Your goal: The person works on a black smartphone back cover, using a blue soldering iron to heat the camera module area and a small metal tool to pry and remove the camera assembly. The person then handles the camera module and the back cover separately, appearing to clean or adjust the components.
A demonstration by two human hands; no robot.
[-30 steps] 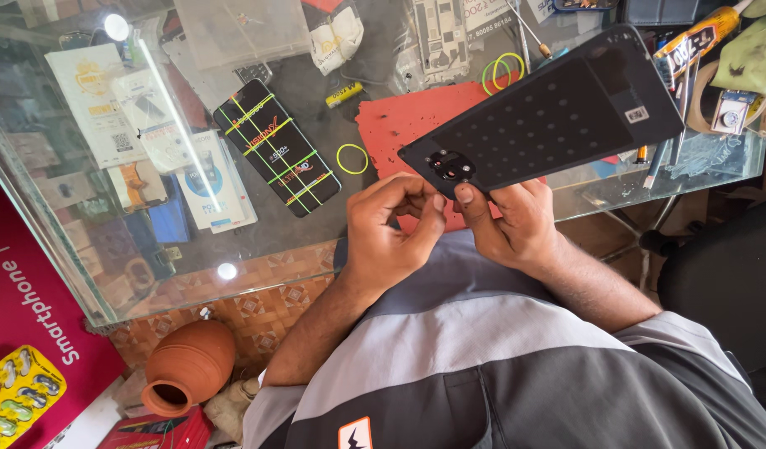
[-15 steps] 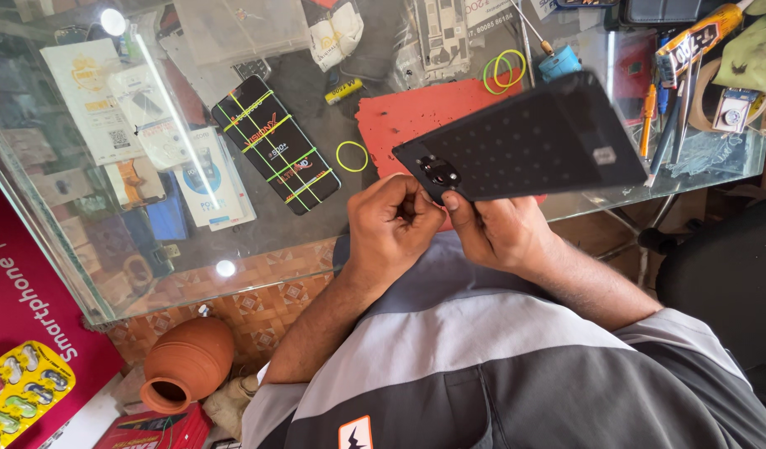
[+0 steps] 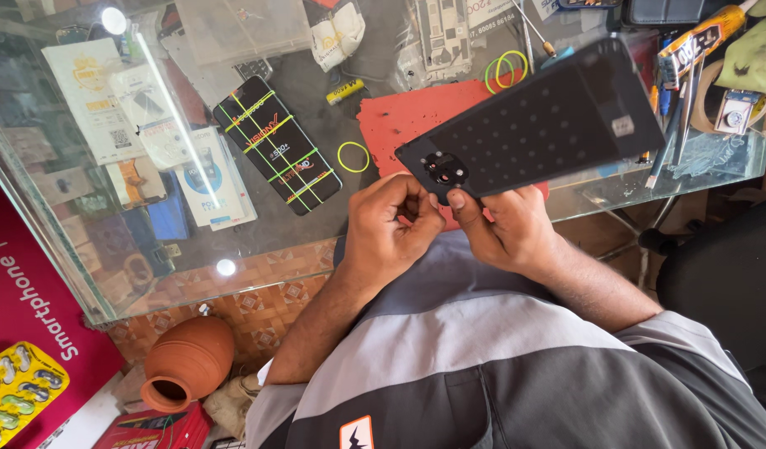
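A clay pot (image 3: pixel 187 360) was seen on the floor below the glass surface (image 3: pixel 316 241), tipped on its side with its dark mouth facing down-left; what lay inside could not be told. Beside it, at the lower left corner, a yellow blister tray (image 3: pixel 17 391) was seen with small oval items held in its pockets. Under the glass, a shelf was seen packed with boxed and carded goods.

A black phone back cover (image 3: pixel 549 125) was held up above the near edge of the surface, over a red perforated mat (image 3: pixel 400 125), with its camera end turned towards the person. Its lower corner was pinched by the right hand (image 3: pixel 512 229), thumb pressed on the near face and fingers (image 3: pixel 456 199) curled behind. The left hand (image 3: pixel 391 229) was brought in from the other side, its fingers bent and closed against the same corner just under the camera ring. Both forearms were angled upward from a grey shirt. A second black phone (image 3: pixel 276 145), bound with yellow-green rubber bands, was left lying on the glass to the left, well apart from the hands.
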